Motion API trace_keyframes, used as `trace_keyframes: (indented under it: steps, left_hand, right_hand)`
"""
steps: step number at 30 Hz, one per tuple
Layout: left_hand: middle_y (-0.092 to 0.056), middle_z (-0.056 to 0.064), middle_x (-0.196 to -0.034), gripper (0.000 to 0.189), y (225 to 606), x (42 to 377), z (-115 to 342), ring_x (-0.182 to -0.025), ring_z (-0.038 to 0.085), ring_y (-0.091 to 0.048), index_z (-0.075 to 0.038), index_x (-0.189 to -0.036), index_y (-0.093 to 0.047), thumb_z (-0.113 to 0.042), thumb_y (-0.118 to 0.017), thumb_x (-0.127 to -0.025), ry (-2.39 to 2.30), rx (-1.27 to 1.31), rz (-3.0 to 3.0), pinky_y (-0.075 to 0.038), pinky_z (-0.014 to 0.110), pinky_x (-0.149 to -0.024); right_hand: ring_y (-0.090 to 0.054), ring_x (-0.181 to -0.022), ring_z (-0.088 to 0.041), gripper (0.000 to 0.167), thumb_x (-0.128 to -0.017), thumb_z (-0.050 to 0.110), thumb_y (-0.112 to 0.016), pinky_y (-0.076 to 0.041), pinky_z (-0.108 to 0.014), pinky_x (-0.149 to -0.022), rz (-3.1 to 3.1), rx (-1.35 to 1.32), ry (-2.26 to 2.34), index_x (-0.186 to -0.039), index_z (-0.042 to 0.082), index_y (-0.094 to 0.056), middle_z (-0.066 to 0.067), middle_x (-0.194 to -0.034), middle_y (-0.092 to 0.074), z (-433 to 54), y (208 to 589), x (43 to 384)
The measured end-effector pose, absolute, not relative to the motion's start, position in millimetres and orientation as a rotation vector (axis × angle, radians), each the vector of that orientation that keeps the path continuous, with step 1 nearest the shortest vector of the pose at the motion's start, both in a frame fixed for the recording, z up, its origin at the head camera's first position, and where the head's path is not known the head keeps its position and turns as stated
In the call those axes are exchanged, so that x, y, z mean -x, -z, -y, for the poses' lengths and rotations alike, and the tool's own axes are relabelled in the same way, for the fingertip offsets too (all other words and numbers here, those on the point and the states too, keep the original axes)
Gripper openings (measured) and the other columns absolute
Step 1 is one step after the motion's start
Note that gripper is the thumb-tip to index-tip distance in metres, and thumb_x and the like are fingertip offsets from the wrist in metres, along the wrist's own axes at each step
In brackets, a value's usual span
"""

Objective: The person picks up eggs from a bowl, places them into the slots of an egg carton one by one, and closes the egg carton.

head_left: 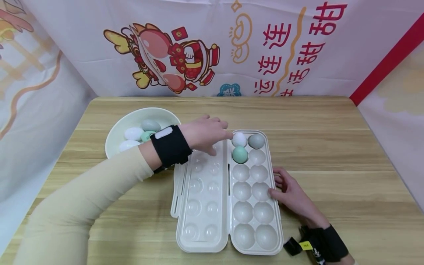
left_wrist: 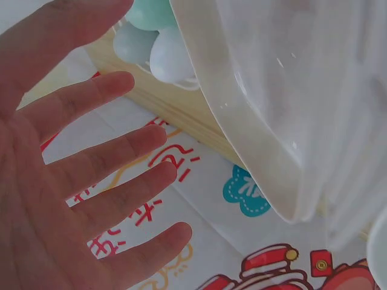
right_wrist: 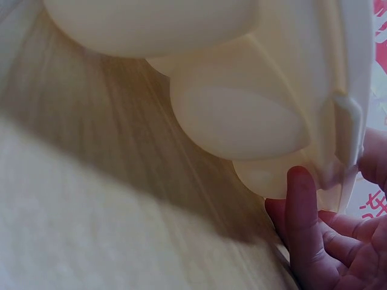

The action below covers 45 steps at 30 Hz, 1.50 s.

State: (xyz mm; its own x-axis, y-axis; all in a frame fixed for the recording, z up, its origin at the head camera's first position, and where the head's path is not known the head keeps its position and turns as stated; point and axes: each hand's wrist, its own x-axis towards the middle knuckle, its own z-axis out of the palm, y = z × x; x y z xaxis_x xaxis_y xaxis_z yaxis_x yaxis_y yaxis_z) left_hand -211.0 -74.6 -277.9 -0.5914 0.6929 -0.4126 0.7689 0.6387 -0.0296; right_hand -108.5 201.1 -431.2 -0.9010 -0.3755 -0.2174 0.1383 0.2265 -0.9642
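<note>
A white plastic egg box (head_left: 229, 206) lies opened flat on the table, lid to the left and cups to the right. At its far end sit a white egg (head_left: 239, 140), a grey egg (head_left: 256, 141) and a green egg (head_left: 240, 154). Fingers spread and holding nothing, my left hand (head_left: 207, 134) hovers over the lid's far end, beside the white egg. My right hand (head_left: 292, 193) grips the box's right edge, thumb at the rim. The right wrist view shows its fingers (right_wrist: 301, 211) against the side, below the rim.
A pale oval bowl (head_left: 114, 127) at the back left holds white eggs (head_left: 134, 133), a grey egg (head_left: 151, 125) and a green egg (head_left: 147, 136); my left forearm partly covers it. A printed cloth (head_left: 198, 22) hangs behind the wooden table (head_left: 331, 147).
</note>
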Motion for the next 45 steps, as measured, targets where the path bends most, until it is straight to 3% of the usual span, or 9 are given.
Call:
trace_keyframes:
  steps: [15, 21, 26, 34, 45]
  left_hand:
    - [-0.054, 0.015, -0.13, 0.064, 258, 216, 112, -0.119, 0.033, -0.048, -0.01, -0.138, -0.052, -0.028, -0.078, -0.082, 0.158, -1.086, -2.544, -0.034, 0.054, -0.103]
    - [-0.052, 0.016, -0.133, 0.064, 252, 215, 129, -0.123, 0.034, -0.045, -0.009, -0.139, -0.05, -0.027, -0.077, -0.084, 0.113, -1.008, -2.584, -0.032, 0.055, -0.105]
    - [-0.053, 0.017, -0.131, 0.062, 258, 217, 146, -0.12, 0.034, -0.047, -0.007, -0.137, -0.052, -0.027, -0.076, -0.084, 0.1, -0.995, -2.616, -0.037, 0.053, -0.102]
    - [-0.058, 0.017, -0.116, 0.049, 269, 218, 168, -0.101, 0.03, -0.055, -0.004, -0.129, -0.056, -0.021, -0.073, -0.087, 0.077, -1.005, -2.654, -0.049, 0.044, -0.089]
    - [-0.057, 0.02, -0.12, 0.048, 288, 210, 191, -0.102, 0.031, -0.056, -0.003, -0.131, -0.053, -0.012, -0.071, -0.088, -0.039, -0.887, -2.617, -0.048, 0.045, -0.091]
  right_hand:
    - [-0.06, -0.102, -0.022, 0.048, -0.091, 0.003, -0.061, -0.051, -0.03, -0.079, -2.121, 0.248, 1.714, -0.134, -0.002, -0.039, -0.023, -0.118, -0.059, -203, 433, 108]
    - [-0.06, -0.101, -0.021, 0.048, -0.091, 0.001, -0.06, -0.051, -0.03, -0.079, -2.126, 0.262, 1.721, -0.134, -0.003, -0.039, -0.024, -0.118, -0.059, -203, 433, 108]
    - [-0.06, -0.102, -0.022, 0.049, -0.091, 0.003, -0.06, -0.051, -0.03, -0.08, -2.118, 0.24, 1.719, -0.134, -0.002, -0.039, -0.023, -0.119, -0.059, -204, 432, 107]
    - [-0.06, -0.101, -0.021, 0.048, -0.091, 0.0, -0.059, -0.052, -0.031, -0.079, -2.115, 0.253, 1.735, -0.134, -0.003, -0.039, -0.025, -0.118, -0.058, -203, 434, 108]
    - [-0.058, -0.105, -0.025, 0.052, -0.092, 0.006, -0.061, -0.051, -0.03, -0.082, -2.096, 0.229, 1.721, -0.137, -0.001, -0.037, -0.023, -0.121, -0.058, -203, 430, 109]
